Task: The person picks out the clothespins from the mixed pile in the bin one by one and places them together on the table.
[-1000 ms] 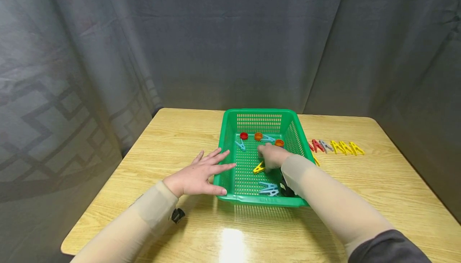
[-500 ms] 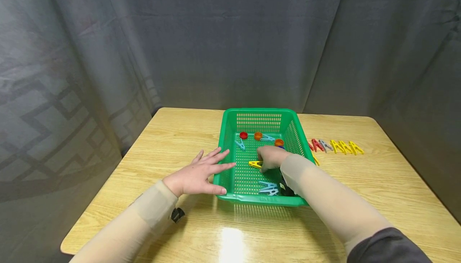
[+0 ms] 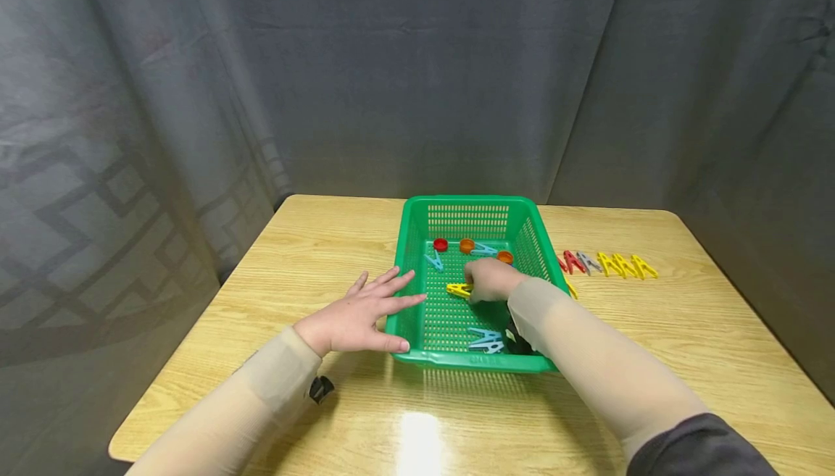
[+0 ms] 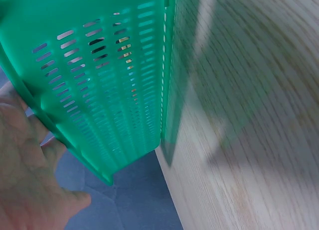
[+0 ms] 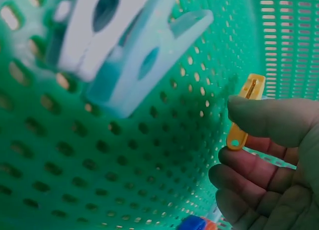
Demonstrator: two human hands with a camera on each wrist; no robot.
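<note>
In the head view, my right hand [image 3: 491,279] is down inside the green mesh basket [image 3: 479,361]. It pinches a yellow clothespin [image 3: 458,290] between thumb and fingers, and the right wrist view shows the same clothespin [image 5: 252,85] under the thumb tip. My left hand [image 3: 357,316] lies over the basket's left rim with its fingers spread and straight. Two light blue clothespins [image 3: 485,340] lie near the basket's front wall, and two others are farther back. A red cap [image 3: 440,245] and an orange cap [image 3: 466,245] sit toward the rear, with another orange cap [image 3: 505,257] beyond my right hand.
On the wooden table [image 3: 313,244], right of the basket, a row holds red clothespins [image 3: 574,262], a grey one [image 3: 590,264] and three yellow ones [image 3: 624,266]. Another yellow clothespin [image 3: 572,289] shows partly behind the basket's right rim. A dark curtain [image 3: 417,85] hangs behind the table.
The yellow clothespin in my right hand has swung from slanting toward the front to pointing left, and has shifted slightly away from me. My left hand has kept its place on the rim.
</note>
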